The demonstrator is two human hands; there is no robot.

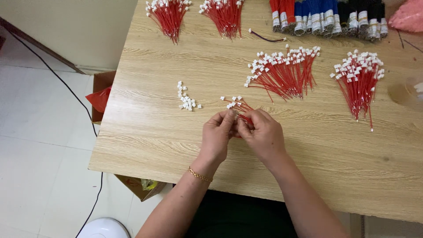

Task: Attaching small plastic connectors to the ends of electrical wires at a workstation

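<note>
My left hand (pixel 217 134) and my right hand (pixel 263 134) meet over the wooden table (pixel 145 132), fingertips pinched together. Between them they hold a small bunch of red wires with white connectors (pixel 235 105) that fans out just beyond my fingers. My left fingertips pinch at a wire end; what exactly sits between them is too small to tell. A little heap of loose white connectors (pixel 186 98) lies to the left of my hands.
Red wire bundles with white plugs lie at the centre right (pixel 284 70), far right (pixel 359 81) and along the back (pixel 169 15), (pixel 224 15). Taped red, blue and black wire bundles (pixel 328 17) sit at the back. A cardboard box (pixel 100 94) and black cable (pixel 66 88) are on the floor left.
</note>
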